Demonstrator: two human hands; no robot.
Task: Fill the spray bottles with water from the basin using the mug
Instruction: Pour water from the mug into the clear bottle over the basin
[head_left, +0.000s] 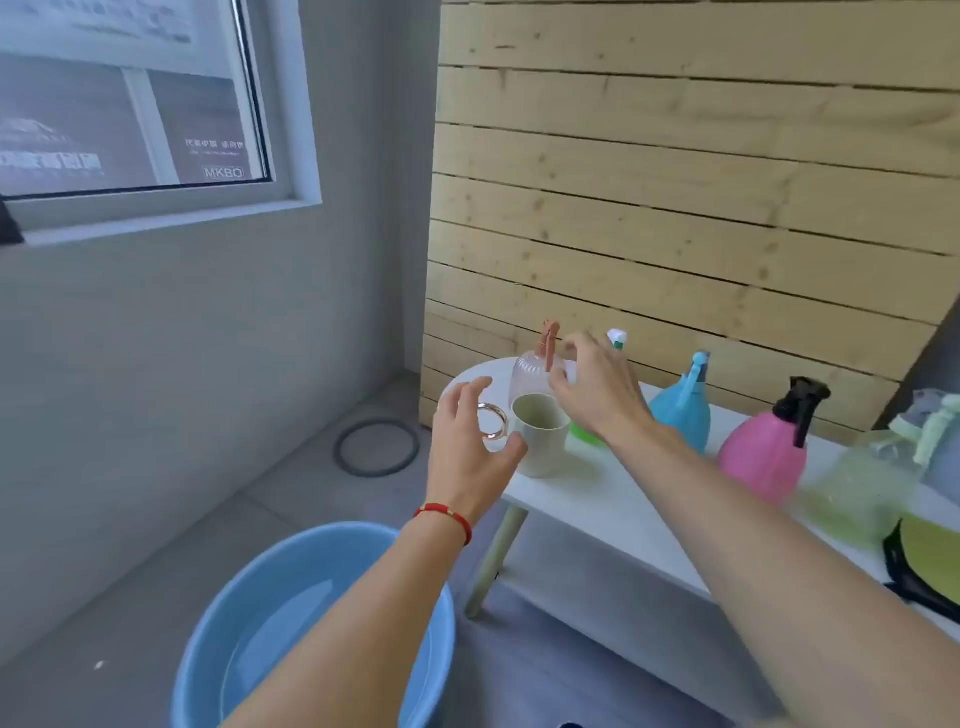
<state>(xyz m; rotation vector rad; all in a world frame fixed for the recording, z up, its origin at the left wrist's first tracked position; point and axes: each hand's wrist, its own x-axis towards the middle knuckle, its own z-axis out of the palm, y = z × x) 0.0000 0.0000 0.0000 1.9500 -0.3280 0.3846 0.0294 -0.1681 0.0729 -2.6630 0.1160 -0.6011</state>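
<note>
A cream mug (543, 439) stands near the left end of the white table (597, 499). My left hand (470, 436) hovers just left of the mug, fingers spread, thumb near its side, holding nothing. My right hand (597, 389) is over the bottles behind the mug, fingers loosely spread. A clear bottle with a pink nozzle (532, 374) stands behind the mug. A green bottle with a white-green nozzle (587, 436) is mostly hidden by my right hand. A blue spray bottle (680, 410) and a pink spray bottle with a black pump (763, 457) stand further right. The blue basin (208, 639) with water sits on the floor.
A clear ring-shaped thing (492, 421) lies by my left hand. Blurred pale-green bottles (862, 493) and a green-black object (924, 561) occupy the table's right end. A wooden slat wall backs the table. A dark ring (376, 447) lies on the grey floor.
</note>
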